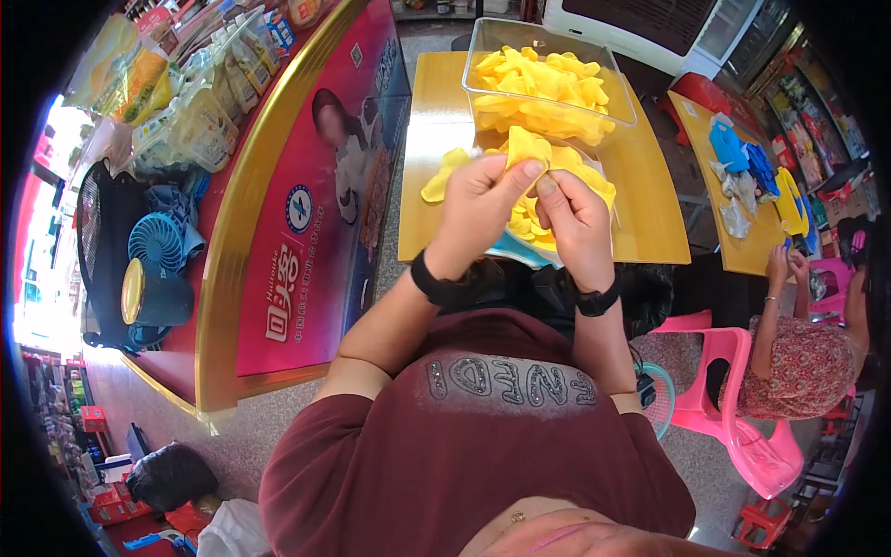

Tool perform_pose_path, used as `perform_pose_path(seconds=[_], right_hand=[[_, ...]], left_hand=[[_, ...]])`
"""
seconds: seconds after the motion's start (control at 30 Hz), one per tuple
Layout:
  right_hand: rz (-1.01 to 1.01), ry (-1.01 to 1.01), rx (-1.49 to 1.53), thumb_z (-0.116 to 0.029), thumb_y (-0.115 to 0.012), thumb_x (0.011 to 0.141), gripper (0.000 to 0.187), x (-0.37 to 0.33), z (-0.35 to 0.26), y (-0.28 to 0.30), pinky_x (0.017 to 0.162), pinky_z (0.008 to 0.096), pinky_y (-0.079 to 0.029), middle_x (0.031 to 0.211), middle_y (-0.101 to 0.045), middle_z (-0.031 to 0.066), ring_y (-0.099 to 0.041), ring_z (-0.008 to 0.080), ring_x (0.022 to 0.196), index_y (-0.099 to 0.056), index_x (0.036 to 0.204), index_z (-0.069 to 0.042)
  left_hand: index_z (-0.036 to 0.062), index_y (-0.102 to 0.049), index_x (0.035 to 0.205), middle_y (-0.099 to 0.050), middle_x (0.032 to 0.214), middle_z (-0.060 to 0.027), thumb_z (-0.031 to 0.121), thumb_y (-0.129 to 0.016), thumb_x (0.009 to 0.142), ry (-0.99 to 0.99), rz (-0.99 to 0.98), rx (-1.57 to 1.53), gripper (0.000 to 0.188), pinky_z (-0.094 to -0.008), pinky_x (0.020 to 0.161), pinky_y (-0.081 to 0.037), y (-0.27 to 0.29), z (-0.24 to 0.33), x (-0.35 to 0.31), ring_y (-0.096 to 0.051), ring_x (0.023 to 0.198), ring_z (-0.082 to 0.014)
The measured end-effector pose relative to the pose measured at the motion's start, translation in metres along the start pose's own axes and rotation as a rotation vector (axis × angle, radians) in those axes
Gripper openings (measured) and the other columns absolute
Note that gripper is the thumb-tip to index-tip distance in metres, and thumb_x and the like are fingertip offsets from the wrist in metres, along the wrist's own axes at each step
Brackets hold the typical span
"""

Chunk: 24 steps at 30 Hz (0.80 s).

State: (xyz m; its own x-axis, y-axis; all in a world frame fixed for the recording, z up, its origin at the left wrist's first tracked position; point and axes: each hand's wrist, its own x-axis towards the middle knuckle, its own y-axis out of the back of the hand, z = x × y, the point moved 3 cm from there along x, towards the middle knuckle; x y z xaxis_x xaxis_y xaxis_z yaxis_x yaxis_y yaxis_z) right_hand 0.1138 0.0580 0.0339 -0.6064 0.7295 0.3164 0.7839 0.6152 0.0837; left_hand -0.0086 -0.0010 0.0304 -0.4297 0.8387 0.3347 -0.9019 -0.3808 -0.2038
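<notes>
Both my hands are raised together over the near part of a yellow wooden table [654, 213]. Between them is a soft, flat yellow piece [527, 147], fabric-like, its exact kind unclear. My left hand [475, 209] pinches it with thumb and fingers from the left. From the right, my right hand [577, 223] grips its lower edge, thumb tips close together. Just below and behind my hands lies a heap of similar yellow pieces [524, 226], partly hidden by them, with a light blue edge under it. Another yellow piece [444, 178] lies left of my left hand.
Farther back on the table stands a clear plastic bin [467, 56] heaped with yellow pieces. A pink-fronted counter [278, 251] rises at left, carrying bags and a blue fan [156, 241]. At right are a pink chair [715, 371], a second table [742, 227] and a seated person [803, 367].
</notes>
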Motion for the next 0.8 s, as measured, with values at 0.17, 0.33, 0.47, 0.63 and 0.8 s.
perform_pose_path(seconds=[0.17,0.33,0.47,0.63,0.8], right_hand=[[0.031,-0.05,0.066,-0.019,-0.054,0.098,0.022,0.0,-0.001,-0.003,0.05,0.0217,-0.032,0.06,-0.046,-0.0024,-0.041,0.005,0.055,-0.061,0.088,-0.001],[-0.012,-0.079,0.023,-0.022,-0.052,0.099,0.025,0.002,-0.004,0.003,0.05,0.0211,-0.031,0.061,-0.046,-0.0022,-0.04,0.0047,0.055,-0.061,0.087,-0.002],[0.021,-0.159,0.289,-0.024,-0.052,0.099,0.027,0.0,0.001,-0.001,0.05,0.0206,-0.03,0.06,-0.046,-0.0026,-0.04,0.0045,0.054,-0.062,0.087,-0.002],[-0.116,-0.126,0.043,-0.021,-0.053,0.099,0.024,0.002,-0.005,0.013,0.05,0.0207,-0.032,0.062,-0.048,-0.0023,-0.041,0.0041,0.055,-0.061,0.087,-0.001],[-0.142,-0.064,-0.035,-0.019,-0.054,0.098,0.02,0.003,0.006,0.008,0.052,0.0213,-0.035,0.064,-0.052,-0.0012,-0.045,0.0051,0.057,-0.062,0.09,-0.002]], left_hand=[[-0.0023,-0.067,0.093,-0.058,0.073,0.0024,0.02,-0.063,0.094,-0.084,0.023,0.138,0.023,-0.0207,0.056,-0.038,0.004,-0.003,0.006,-0.048,0.065,-0.003],[-0.0029,-0.066,0.088,-0.057,0.07,0.0023,0.02,-0.063,0.093,-0.066,0.077,0.128,0.023,-0.0223,0.058,-0.04,0.01,0.013,0.007,-0.049,0.067,-0.0042],[-0.0035,-0.066,0.089,-0.057,0.069,0.003,0.021,-0.063,0.094,-0.136,0.043,0.113,0.025,-0.0218,0.057,-0.039,0.005,-0.003,0.003,-0.048,0.067,-0.0036],[-0.0032,-0.067,0.09,-0.058,0.073,0.0038,0.021,-0.063,0.094,0.043,0.086,-0.04,0.024,-0.0206,0.057,-0.039,0.007,0.001,0.002,-0.047,0.067,-0.0027],[-0.0007,-0.068,0.092,-0.06,0.076,0.0043,0.02,-0.064,0.094,0.074,0.061,-0.088,0.021,-0.0195,0.06,-0.041,0.003,0.011,0.001,-0.05,0.069,-0.0027]])
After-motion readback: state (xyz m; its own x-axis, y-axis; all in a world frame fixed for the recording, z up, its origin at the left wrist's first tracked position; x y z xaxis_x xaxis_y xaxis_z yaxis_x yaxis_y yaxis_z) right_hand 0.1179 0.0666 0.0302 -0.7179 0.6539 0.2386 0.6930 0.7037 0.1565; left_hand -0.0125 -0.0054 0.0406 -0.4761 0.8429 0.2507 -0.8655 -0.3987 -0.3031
